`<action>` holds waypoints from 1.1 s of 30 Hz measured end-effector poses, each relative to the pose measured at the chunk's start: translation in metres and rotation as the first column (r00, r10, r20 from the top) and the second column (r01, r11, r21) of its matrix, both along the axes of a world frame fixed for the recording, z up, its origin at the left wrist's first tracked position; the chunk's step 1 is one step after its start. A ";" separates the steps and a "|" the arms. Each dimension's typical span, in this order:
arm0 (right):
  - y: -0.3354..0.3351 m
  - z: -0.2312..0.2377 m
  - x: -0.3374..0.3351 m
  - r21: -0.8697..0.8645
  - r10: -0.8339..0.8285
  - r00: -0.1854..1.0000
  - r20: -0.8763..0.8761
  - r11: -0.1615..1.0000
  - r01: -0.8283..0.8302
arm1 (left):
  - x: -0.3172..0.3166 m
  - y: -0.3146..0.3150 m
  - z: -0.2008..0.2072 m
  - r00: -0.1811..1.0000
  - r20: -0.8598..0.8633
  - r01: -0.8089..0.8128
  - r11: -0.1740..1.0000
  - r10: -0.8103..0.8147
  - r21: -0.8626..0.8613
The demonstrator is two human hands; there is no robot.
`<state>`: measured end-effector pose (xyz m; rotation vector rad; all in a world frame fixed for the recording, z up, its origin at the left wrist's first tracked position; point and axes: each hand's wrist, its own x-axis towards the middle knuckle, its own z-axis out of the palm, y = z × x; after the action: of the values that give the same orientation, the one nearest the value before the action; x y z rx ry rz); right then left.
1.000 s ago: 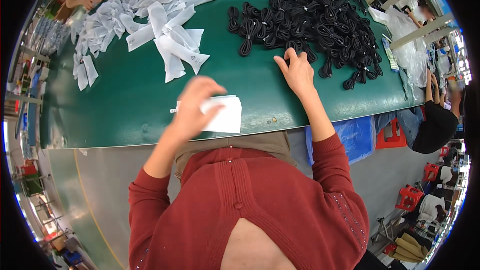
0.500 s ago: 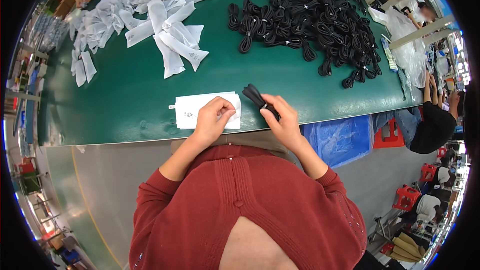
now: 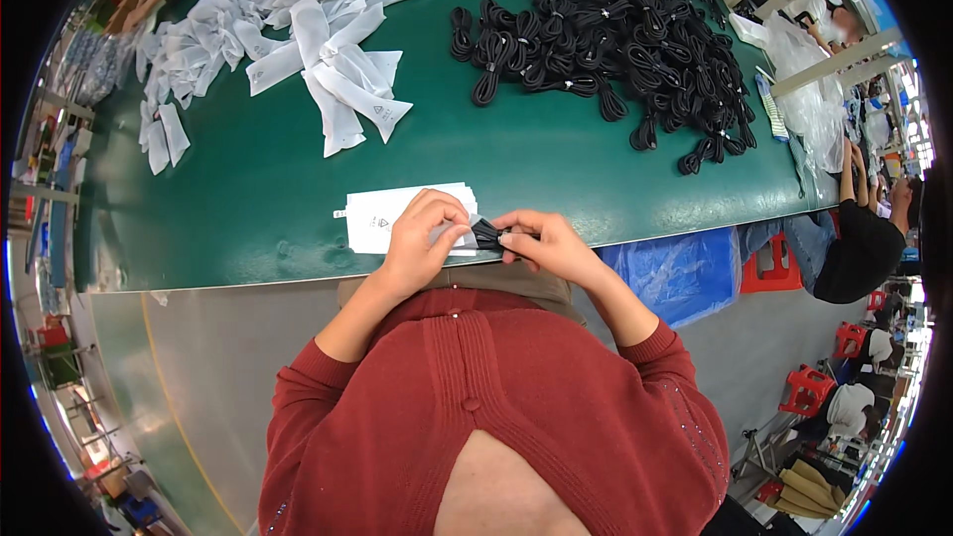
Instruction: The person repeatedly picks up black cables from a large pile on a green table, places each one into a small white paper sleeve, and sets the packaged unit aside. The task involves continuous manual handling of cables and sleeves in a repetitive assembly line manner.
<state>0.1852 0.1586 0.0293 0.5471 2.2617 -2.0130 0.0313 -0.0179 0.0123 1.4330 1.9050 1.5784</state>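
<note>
A stack of flat white plastic bags (image 3: 372,222) lies at the table's near edge. My left hand (image 3: 422,243) is closed on the open right end of the top bag, thumb and fingers pinching its edge. My right hand (image 3: 551,244) grips a bundled black cable (image 3: 485,234). The cable's left end sits at the bag's mouth, partly behind the bag's edge; how far inside it reaches is hard to see. The rest of the bundle is hidden by my right fingers.
Filled white bags (image 3: 342,69) are heaped at the far left. A large pile of black cable bundles (image 3: 635,40) covers the far right of the green table (image 3: 248,199). Below the right edge stands a blue plastic-lined bin (image 3: 675,273), near a seated person (image 3: 859,253).
My right hand has brought the cable bundle left and down, from beside the stack to the top bag's mouth. My left hand stays nearly in place at the bag's edge.
</note>
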 end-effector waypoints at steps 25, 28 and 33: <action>-0.025 0.030 -0.069 0.363 -0.014 0.662 -0.749 0.828 0.428 | -0.036 0.006 0.029 0.717 0.690 -0.039 0.981 -0.104 0.188; -0.025 0.038 -0.071 0.401 0.059 0.715 -0.697 0.859 0.320 | -0.040 0.005 0.031 0.564 0.804 -0.073 0.959 -0.186 0.273; -0.021 0.027 -0.083 0.519 0.183 0.694 -0.696 0.797 0.310 | -0.046 0.002 0.032 0.420 0.898 -0.151 0.965 -0.132 0.213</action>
<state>0.1017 0.1376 0.0561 -0.2597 3.4533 -1.6399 -0.0150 -0.0157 0.0443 0.3374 1.0209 2.0442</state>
